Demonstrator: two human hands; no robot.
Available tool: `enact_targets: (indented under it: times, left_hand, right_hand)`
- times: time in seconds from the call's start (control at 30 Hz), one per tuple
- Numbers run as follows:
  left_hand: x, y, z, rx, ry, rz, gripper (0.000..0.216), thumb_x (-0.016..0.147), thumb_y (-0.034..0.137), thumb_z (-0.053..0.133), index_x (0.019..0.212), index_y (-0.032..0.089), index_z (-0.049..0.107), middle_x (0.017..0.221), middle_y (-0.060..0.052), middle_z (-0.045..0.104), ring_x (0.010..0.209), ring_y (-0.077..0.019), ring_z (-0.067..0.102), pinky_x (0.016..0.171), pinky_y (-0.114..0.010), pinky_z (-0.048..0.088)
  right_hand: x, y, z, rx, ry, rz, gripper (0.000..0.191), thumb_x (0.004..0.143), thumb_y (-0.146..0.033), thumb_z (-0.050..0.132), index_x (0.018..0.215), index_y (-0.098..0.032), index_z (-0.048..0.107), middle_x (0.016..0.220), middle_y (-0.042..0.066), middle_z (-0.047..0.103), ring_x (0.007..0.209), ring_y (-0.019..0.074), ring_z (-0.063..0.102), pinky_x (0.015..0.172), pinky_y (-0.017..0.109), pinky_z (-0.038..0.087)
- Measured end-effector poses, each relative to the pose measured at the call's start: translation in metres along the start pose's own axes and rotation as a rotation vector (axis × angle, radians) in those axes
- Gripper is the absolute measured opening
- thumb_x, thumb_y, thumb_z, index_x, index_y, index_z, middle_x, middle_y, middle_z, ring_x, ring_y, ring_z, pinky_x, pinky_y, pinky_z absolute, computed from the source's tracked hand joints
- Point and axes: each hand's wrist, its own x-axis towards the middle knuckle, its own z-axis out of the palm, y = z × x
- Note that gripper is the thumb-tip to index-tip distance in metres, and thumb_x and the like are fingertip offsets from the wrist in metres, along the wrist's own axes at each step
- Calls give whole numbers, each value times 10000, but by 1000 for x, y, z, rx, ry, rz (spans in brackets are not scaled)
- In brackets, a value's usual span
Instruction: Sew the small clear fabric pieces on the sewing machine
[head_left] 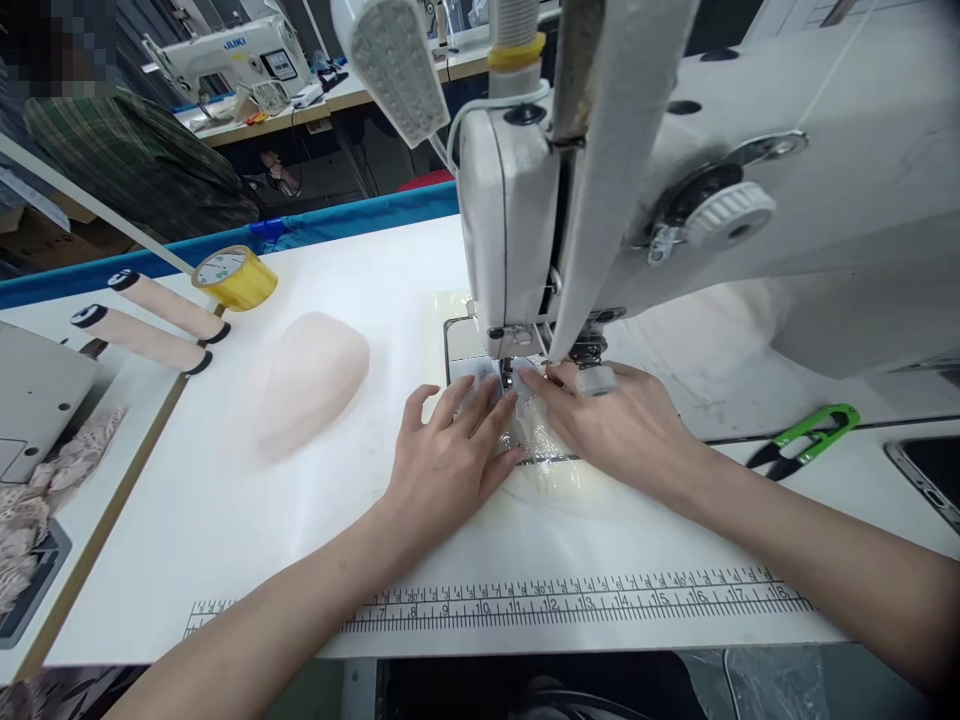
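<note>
Sewing workshop, large sewing machine (pixel 694 262), JUKI machine (pixel 244 58) behind, thread spools (pixel 144 340), green snips (pixel 793 434)

One head-worn camera looks forward and down, close over the table (pixel 217 530), with a sewing machine (pixel 817 225) near at upper right and a second machine (pixel 238 58) farther off at upper left.

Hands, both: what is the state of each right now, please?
Left hand: open, palm down, near the presser foot.
Right hand: partly hidden; grip cannot be told.

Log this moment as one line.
left hand: palm down beside presser foot | right hand: palm down, opposite | snips: lying unheld
</note>
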Motion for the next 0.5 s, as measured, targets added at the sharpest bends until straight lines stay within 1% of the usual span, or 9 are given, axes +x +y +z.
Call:
enact_targets:
  times: [0.07, 0.13, 0.2, 0.23, 0.27, 0.33, 0.37, 0.4, 0.5]
  left_hand:
    - [-2, -1, -7, 8, 53, 23, 367, 935, 381, 575, 1262, 219, 614, 1277, -69, 625, 1093, -262, 566, 944, -433, 354]
    - [-2, -6, -15, -46, 48, 68, 377, 920, 451, 581, 1192, 198, 647, 1185, -80, 659, 927, -224, 605, 865, -406, 379]
    - [-2, -13, -22, -151, -58, 144, 480, 891, 573, 565, 1150, 180, 655, 1169, -92, 644, 821, -187, 615, 778, -369, 403]
    - [-1, -17, -24, -195, -126, 190, 490, 892, 589, 550, 1138, 178, 654, 1194, -94, 626, 808, -174, 620, 741, -350, 408]
    - [0, -21, -25, -222, -176, 234, 435, 919, 547, 534, 1121, 180, 653, 1213, -88, 615, 804, -160, 626, 706, -330, 408]
    - [1, -26, -25, -239, -207, 293, 242, 991, 326, 469, 1062, 185, 652, 1175, -52, 639, 771, -124, 627, 646, -296, 395]
    - [2, -28, -25, -252, -200, 290, 231, 1003, 220, 421, 1029, 182, 647, 1120, -35, 661, 739, -108, 619, 629, -284, 392]
    - [3, -28, -25, -273, -194, 264, 256, 1006, 163, 383, 1001, 175, 639, 1051, -24, 678, 705, -99, 608, 619, -275, 396]
    - [7, -24, -27, -345, -223, 120, 247, 1013, 191, 373, 942, 163, 607, 882, -20, 664, 655, -112, 573, 613, -261, 426]
  right_hand:
    - [-3, 2, -6, 61, 25, 2, 282, 891, -69, 517, 1096, -158, 690, 797, 59, 664, 600, 182, 526, 508, 307, 233]
    - [-7, 3, -16, 237, -24, 1, 189, 932, -161, 527, 1011, -183, 697, 750, 25, 643, 547, 160, 513, 490, 291, 235]
    - [-11, 2, -26, 481, -171, -33, 135, 913, -300, 608, 985, -206, 673, 848, 12, 645, 567, 150, 539, 483, 266, 269]
    - [-13, 1, -30, 573, -250, -58, 140, 884, -319, 646, 974, -212, 656, 901, 9, 639, 590, 149, 554, 483, 258, 286]
    - [-14, 0, -34, 644, -320, -83, 118, 870, -299, 659, 948, -213, 640, 940, 7, 629, 609, 146, 564, 483, 252, 297]
    - [-15, 1, -37, 728, -392, -83, 24, 886, -212, 614, 863, -208, 611, 927, -1, 617, 622, 141, 567, 492, 250, 315]
    - [-15, 2, -37, 768, -404, -54, 94, 903, -175, 575, 816, -206, 594, 889, -7, 615, 627, 139, 568, 504, 249, 329]
    - [-15, 4, -37, 815, -411, -10, 150, 918, -154, 542, 783, -206, 577, 835, -16, 613, 621, 136, 568, 514, 247, 342]
    - [-13, 12, -36, 939, -429, 147, 186, 946, -157, 498, 776, -218, 544, 680, -51, 587, 576, 127, 556, 511, 232, 351]
